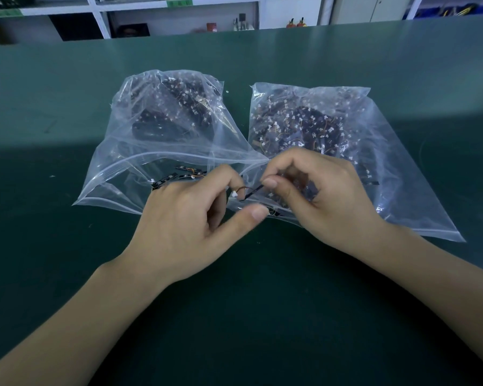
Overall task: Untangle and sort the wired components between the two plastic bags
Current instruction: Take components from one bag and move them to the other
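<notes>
On green table (67, 274), L to R: left bag (129, 151), clear plastic, mouth toward person, dark pile of parts at far end, few loose black strips (176, 174) w/ wires near mouth. Left hand (187, 227) fingers curled, index hooked at a thin wire loop w/ white plug (234, 194); thumb out straight, on bag edge. Right hand (321, 196) thumb + index pinch other end, a thin black strip (255, 190). That one part sits between both hands, over bag mouths. Right bag (388, 162) full of tangled parts.
</notes>
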